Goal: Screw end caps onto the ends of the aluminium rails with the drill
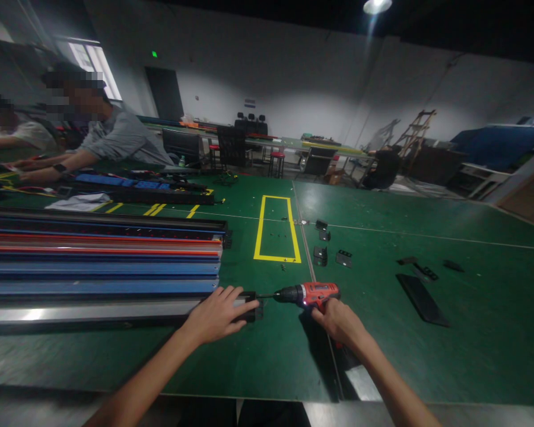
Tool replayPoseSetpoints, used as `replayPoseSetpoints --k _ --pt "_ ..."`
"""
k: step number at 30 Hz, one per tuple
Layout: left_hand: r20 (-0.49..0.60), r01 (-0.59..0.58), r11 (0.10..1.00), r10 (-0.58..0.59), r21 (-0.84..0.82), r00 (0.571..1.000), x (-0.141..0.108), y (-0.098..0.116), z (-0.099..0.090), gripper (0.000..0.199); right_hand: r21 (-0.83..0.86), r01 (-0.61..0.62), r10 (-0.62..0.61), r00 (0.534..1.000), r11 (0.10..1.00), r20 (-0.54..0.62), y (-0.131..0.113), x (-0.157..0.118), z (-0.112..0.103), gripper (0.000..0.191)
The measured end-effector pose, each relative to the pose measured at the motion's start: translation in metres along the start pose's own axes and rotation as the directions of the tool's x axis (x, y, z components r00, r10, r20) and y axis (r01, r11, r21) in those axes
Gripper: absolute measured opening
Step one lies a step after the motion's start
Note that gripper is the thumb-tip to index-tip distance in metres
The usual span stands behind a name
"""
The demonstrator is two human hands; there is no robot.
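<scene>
My right hand point(338, 320) grips the handle of a red and black cordless drill point(318, 292), a small light glowing near its trigger. The drill points left, and its long thin bit reaches the black end cap point(258, 309) of a long silver and black metal profile point(129, 309). Over that same end lies my left hand point(216, 311), fingers stretched out and apart, pressing on the profile from above. Whether the bit sits in a screw is too small to tell. Several small screws point(283, 267) lie beyond the drill, near a yellow tape rectangle point(278, 259).
Blue profiles point(102, 286) and an orange-edged one point(102, 244) lie parallel behind. Black brackets point(320, 256) and a flat black piece point(422, 299) are on the green table point(485, 332) to the right. At the far left, a person in a grey shirt point(124, 139) works beside another person.
</scene>
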State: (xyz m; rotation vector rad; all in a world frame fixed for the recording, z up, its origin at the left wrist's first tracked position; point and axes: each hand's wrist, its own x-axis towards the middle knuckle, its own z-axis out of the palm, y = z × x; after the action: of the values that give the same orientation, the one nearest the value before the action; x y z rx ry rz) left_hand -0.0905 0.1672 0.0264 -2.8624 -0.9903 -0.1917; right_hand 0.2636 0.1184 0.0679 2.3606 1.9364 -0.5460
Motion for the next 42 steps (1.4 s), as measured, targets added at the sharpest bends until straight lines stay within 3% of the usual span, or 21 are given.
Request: replayPoseSetpoints --k 23,33,42 --pt "-0.031 -0.006 1.000 0.006 0.002 0.999 0.0001 0.0003 0.0015 0.056 0.004 0.032 -0.032 0.998 0.999 -0.052 -0.0014 -0.0007 -0.0002 0.037" --pt "-0.048 -0.007 1.000 0.008 0.020 0.999 0.0003 0.0010 0.0022 0.055 -0.044 0.028 -0.030 0.999 0.999 -0.037 -0.0032 -0.0028 -0.0028 0.043" --pt "-0.007 -0.018 0.998 0.018 0.056 1.000 0.0013 0.0013 -0.0006 0.060 -0.034 0.030 -0.032 0.999 0.999 -0.043 -0.0059 -0.0053 -0.0051 0.038"
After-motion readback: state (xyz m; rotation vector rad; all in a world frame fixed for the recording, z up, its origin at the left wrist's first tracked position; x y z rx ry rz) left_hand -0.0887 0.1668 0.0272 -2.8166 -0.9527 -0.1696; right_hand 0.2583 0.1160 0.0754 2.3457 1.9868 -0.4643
